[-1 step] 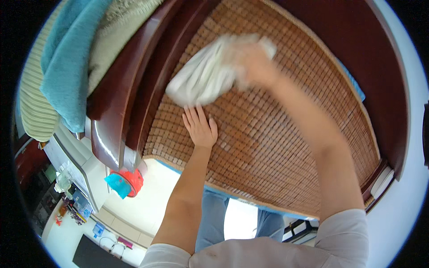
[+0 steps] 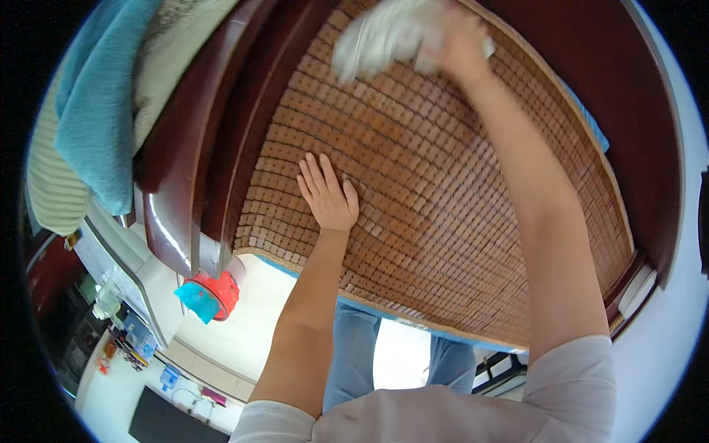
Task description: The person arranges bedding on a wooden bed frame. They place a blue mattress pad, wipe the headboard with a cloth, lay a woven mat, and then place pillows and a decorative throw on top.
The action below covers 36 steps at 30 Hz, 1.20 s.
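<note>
A brown mat of small square tiles covers the bed. Lying flat on its near left part is my left hand, fingers spread, holding nothing. My right hand reaches to the mat's far part and grips a crumpled white cloth. The cloth trails to the left of that hand, blurred by motion, and some of my right fingers are hidden by it.
Dark reddish wooden bed boards rise along the left. Over them hang a blue cloth and a striped green one. A red bin with a blue liner stands on the floor. A dark board borders the right side.
My right hand and the white cloth have moved farther away, up and to the right, baring mat tiles beyond my left fingertips. My left hand remains flat, nearly in place.
</note>
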Available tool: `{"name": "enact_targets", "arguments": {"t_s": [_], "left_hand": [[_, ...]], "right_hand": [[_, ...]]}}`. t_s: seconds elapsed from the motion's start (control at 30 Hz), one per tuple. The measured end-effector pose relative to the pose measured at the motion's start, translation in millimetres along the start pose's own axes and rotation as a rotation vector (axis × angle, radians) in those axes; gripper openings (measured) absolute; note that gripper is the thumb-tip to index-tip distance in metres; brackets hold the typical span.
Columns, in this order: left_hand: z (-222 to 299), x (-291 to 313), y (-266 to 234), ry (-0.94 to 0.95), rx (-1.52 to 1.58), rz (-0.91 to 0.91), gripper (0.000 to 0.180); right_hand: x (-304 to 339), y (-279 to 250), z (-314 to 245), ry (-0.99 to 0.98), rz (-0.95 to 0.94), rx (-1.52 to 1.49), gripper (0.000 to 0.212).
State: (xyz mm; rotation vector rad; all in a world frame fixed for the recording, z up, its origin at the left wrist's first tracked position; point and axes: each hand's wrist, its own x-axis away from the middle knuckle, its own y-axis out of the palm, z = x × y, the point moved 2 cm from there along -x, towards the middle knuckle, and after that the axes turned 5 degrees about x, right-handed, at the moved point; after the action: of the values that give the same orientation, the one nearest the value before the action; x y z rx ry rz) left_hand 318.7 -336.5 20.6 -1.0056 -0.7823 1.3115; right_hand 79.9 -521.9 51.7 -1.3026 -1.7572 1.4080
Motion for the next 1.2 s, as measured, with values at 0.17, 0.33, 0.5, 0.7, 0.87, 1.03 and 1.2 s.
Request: {"name": "enact_targets", "arguments": {"t_s": [0.17, 0.33, 0.5, 0.7, 0.87, 1.03, 1.2], "left_hand": [[1.6, 1.7, 9.7, 0.046, -0.095, 0.048, 0.059], [3.5, 5.8, 8.3, 0.003, -0.138, 0.014, 0.065], [8.4, 9.8, 7.9, 0.085, -0.281, 0.081, 0.058], [8.9, 9.3, 15.4, 0.076, -0.254, 0.036, 0.058], [3.6, 10.4, 21.0, -0.294, -0.390, -0.060, 0.059], [41.5, 19.0, 62.7, -0.175, -0.500, -0.088, 0.057], [278.8, 74.2, 108.9, 0.231, -0.376, -0.293, 0.057]], "right_hand": [[12.6, -34.2, 15.9, 0.838, 0.046, 0.102, 0.049], [121.4, -2.9, -115.3, 0.209, 0.296, 0.048, 0.042], [277.9, -51.2, -21.0, 0.241, 0.055, -0.046, 0.056], [566.7, -127.9, 114.9, 1.076, 0.266, 0.624, 0.061], [557.4, -87.3, -2.9, 1.319, 0.379, 0.285, 0.080], [635.7, -60.5, -179.0, 0.523, -0.002, -0.106, 0.057], [687.5, -117.2, -32.8, 0.630, -0.190, 0.196, 0.065]]}}
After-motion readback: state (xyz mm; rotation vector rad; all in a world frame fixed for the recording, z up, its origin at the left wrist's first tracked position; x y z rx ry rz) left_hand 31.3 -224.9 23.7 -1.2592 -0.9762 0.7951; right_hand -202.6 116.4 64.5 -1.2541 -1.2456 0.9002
